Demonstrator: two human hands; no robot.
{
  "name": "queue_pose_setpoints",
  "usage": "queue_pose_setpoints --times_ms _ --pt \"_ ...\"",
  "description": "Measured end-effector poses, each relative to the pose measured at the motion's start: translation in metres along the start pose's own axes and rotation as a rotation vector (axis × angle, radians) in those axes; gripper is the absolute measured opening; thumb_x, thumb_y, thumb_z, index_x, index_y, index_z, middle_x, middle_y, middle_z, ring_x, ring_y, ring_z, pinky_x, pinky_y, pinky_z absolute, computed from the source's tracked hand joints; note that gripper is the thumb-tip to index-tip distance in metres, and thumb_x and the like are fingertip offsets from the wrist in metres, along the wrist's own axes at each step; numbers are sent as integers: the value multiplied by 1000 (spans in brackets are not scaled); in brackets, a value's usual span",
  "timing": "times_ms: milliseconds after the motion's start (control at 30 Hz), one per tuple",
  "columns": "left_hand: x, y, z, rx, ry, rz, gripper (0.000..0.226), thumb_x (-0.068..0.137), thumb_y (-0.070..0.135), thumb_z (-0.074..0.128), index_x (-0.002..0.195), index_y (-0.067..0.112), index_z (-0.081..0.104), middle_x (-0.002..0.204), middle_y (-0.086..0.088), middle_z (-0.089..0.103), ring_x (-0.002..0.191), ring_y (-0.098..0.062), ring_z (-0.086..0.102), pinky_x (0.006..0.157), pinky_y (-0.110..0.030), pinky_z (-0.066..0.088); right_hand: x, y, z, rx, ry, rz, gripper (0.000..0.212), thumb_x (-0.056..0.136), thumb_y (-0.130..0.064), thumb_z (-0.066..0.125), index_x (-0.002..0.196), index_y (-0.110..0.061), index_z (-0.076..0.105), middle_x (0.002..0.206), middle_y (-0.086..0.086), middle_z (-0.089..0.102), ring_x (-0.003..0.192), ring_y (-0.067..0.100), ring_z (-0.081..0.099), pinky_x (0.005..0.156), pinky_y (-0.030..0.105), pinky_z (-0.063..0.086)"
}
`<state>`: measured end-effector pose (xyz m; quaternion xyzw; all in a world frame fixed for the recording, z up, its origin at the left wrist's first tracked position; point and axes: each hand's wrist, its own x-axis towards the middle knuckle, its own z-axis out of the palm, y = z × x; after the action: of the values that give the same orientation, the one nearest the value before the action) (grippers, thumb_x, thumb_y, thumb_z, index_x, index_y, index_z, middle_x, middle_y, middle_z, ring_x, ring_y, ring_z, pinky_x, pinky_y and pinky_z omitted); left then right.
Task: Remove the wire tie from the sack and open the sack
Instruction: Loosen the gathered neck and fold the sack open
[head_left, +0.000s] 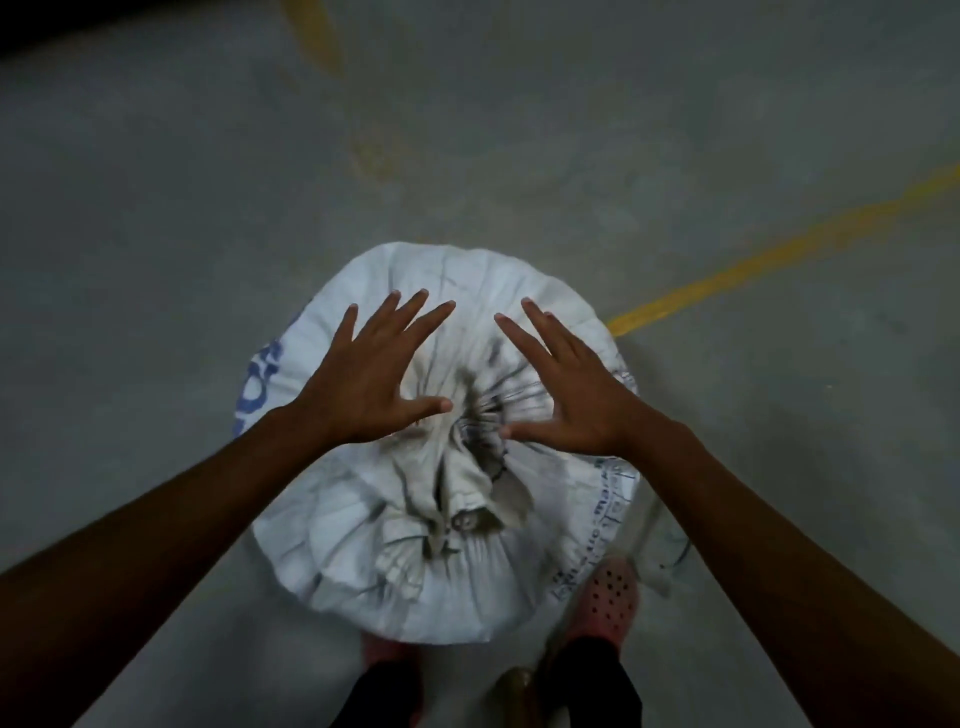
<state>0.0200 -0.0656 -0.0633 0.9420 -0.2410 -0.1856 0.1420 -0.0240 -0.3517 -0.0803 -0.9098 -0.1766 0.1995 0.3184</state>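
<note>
1. We see the white woven sack (441, 452) standing upright on the grey concrete floor (156, 208), its near side between our two feet in pink perforated clogs (608, 597); a yellow painted line (769, 254) runs off toward the floor's far right.
2. The sack's mouth is still gathered into a tight, crumpled neck (467, 457) at the middle of its top, so we judge that the sack is not yet opened.
3. The wire tie itself we cannot make out: the neck's folds are dark and blurred, and nothing there reads clearly as wire. The bunching suggests that it is still in place.
4. Our left hand (374, 374) is spread flat, fingers splayed, over the sack's top just left of the neck, holding nothing.
5. Our right hand (566, 384) mirrors it just right of the neck, likewise wide open and empty; both thumbs point in toward the gather.
6. We judge that the whole task remains: finding the tie, removing it, then spreading the mouth.
</note>
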Motion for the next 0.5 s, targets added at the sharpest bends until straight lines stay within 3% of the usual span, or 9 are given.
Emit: queue_pose_setpoints --times_ms 233,400,500 --pt "-67 -49 31 -230 -18 -100 108 74 96 43 165 50 8 176 12 22 165 -17 12 132 -54 5 -3 -42 57 -40 -137 -3 125 70 -86 70 164 -44 0 176 -9 -2 163 21 -2 129 56 17" --pt "-93 -67 51 -348 -38 -50 83 73 91 55 146 53 46 161 21 47 161 -11 24 132 -52 5 -10 -58 86 -153 -191 -45 127 58 -97 62 162 -39 21 174 -6 18 162 20 7 130 51 16" --pt "-95 -65 60 -426 -14 -38 68 66 95 58 118 52 65 150 22 59 154 -8 37 130 -51 8 -12 -60 95 -170 -121 -69 108 60 -96 61 148 -36 46 167 -5 33 158 23 23 123 53 28"
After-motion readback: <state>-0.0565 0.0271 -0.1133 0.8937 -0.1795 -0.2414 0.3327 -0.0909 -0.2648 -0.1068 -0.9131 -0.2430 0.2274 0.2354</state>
